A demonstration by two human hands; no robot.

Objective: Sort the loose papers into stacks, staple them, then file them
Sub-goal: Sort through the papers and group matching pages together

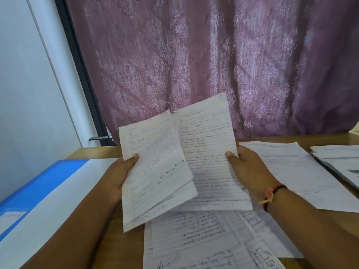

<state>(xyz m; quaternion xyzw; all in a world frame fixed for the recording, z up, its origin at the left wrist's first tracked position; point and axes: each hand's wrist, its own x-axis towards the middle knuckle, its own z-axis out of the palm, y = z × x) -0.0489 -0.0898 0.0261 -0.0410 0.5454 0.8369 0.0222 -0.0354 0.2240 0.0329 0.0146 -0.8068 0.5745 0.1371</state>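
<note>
The left hand pinched several lined sheets and the right hand another lined page, their long edges overlapping, raised above the bench. The loose papers lay flat directly below, and a printed sheet lay nearer the right hand.

Illumination: diffuse daylight passing through mauve damask-patterned fabric curtain; brightest patches on folds right of centre. No glare, no hard shadows.

Left hand and right hand backlit, underexposed. Soft shadow on brown wooden tabletop beneath handwritten lined white paper sheets.

Motion blur throughout; handwriting smeared, illegible.

Wide-angle distortion: black window frame bows at left edge. Blue-and-white plastic folder soft, white part washed out.
</note>
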